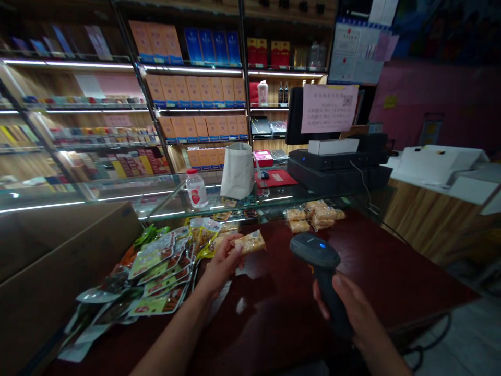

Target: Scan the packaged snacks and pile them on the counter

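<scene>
Between the thumb and fingers of my left hand [224,261] is a small clear-wrapped snack bar [251,242], held above the dark red counter [270,292]. My right hand [352,308] grips the handle of a black barcode scanner [315,253], its head pointing toward the left and a blue light lit on top. To the left of my left hand lies a heap of flat snack packets [160,277], green and silver. Yellow packets [205,232] lie just behind it. A group of similar wrapped bars [315,215] sits at the back of the counter, beyond the scanner.
A cardboard box [74,250] stands at the left. On the glass case behind are a bottle with a red cap [196,189], a white paper bag [237,171] and a monitor with a pink sign [329,108] above a black cash drawer [336,177]. Stocked shelves line the back.
</scene>
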